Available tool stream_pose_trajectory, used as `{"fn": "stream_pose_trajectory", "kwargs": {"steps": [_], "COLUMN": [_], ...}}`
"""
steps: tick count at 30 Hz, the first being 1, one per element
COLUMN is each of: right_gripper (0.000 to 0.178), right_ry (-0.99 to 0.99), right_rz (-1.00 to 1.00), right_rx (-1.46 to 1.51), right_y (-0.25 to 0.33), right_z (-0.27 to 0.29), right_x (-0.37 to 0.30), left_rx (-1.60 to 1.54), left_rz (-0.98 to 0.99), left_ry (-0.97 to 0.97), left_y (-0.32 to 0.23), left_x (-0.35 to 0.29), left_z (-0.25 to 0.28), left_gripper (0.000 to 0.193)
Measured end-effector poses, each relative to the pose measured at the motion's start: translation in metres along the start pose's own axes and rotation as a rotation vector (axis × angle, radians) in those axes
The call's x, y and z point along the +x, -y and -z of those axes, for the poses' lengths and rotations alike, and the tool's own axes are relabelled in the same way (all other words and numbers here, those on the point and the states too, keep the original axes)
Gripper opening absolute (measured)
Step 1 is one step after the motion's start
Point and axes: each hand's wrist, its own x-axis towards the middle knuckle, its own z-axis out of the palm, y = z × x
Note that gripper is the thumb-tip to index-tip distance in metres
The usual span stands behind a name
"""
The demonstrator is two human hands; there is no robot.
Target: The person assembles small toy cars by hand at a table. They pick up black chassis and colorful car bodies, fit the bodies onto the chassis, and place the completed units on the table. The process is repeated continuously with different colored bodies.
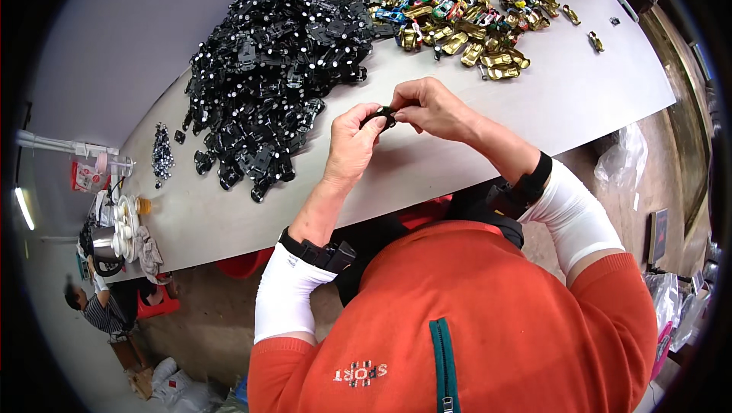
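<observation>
Above the near part of the table (427,161), my left hand (351,145) and my right hand (438,112) meet. Between their fingertips is a small black toy car part (387,116) with a pale round spot on it. My left thumb and fingers close around one end, while my right fingers pinch the other. The fingers cover much of the part. Left of and beyond my hands rises a big heap of black toy car bases (259,70) with white-dotted wheels. Gold and coloured toy cars (457,20) lie spread farther back to the right.
A small pile of tiny shiny parts (162,158) lies on the left of the table. Two gold cars, one of them a stray car (595,41), sit apart at the far right. A seated person (107,310) is at the left, near stacked white items (126,226).
</observation>
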Motion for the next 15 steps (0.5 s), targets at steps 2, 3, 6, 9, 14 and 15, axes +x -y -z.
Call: {"fn": "stream_pose_trajectory", "kwargs": {"steps": [2,3,6,9,14,15], "right_gripper": [0.004,0.004,0.005,0.006,0.005,0.005], "right_ry": [-0.057,-0.044,0.037,0.079,0.035,0.011], "right_rz": [0.04,-0.011,-0.134,-0.17,-0.151,-0.125], "right_rx": [-0.102,-0.039,0.246,0.349,0.199,0.1], "right_y": [0.0,0.0,0.0,-0.003,-0.006,-0.008], "right_z": [-0.003,-0.003,0.002,0.005,0.001,-0.001], "right_x": [-0.002,-0.002,-0.003,-0.004,0.0,0.002], "left_rx": [0.024,-0.002,-0.075,-0.078,-0.05,-0.035], "left_rz": [0.035,0.052,0.093,0.102,0.106,0.108], "left_ry": [-0.035,-0.019,0.015,0.037,0.011,0.003], "left_y": [0.0,0.004,0.003,-0.001,-0.001,0.001], "left_x": [0.0,0.003,0.004,0.003,0.003,0.004], "left_z": [-0.001,0.001,0.007,0.007,0.003,0.002], "left_gripper": [0.013,0.013,0.015,0.015,0.015,0.014]}}
